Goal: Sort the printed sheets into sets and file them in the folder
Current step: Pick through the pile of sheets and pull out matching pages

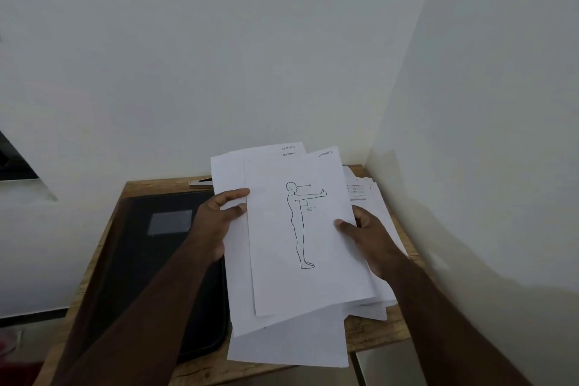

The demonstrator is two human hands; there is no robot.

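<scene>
Sheets fanned between both hands, you stand over a small wooden bench (372, 338) set in a white-walled corner, midway through sorting by the look of it. Your left hand (216, 222) pinches the left edge of the held stack (238, 276), thumb on top and fingers curled behind. Your right hand (366, 238) grips the right edge, thumb pressed on the front sheet (282, 244), which shows an outline figure with one arm raised level and a "90°" mark. Neither grip is empty; both are closed on paper.

Small section labels show at the top right corners of the front sheet and the two sheets behind it; they are too small to read surely. More loose sheets (363, 191) lie on the bench beneath your right hand, against the wall. The black folder (150, 276) lies closed, just left of the stack, with a grey label patch (170, 222) on its cover.

To do this step well, read the corner label before you part with the front sheet, and slide it off with your right thumb while your left hand keeps the others squared. Keep the fan narrow: the lower sheets already splay past the bench's front edge and could slip. Lay each set in its own spot, well apart from the unsorted sheets.
</scene>
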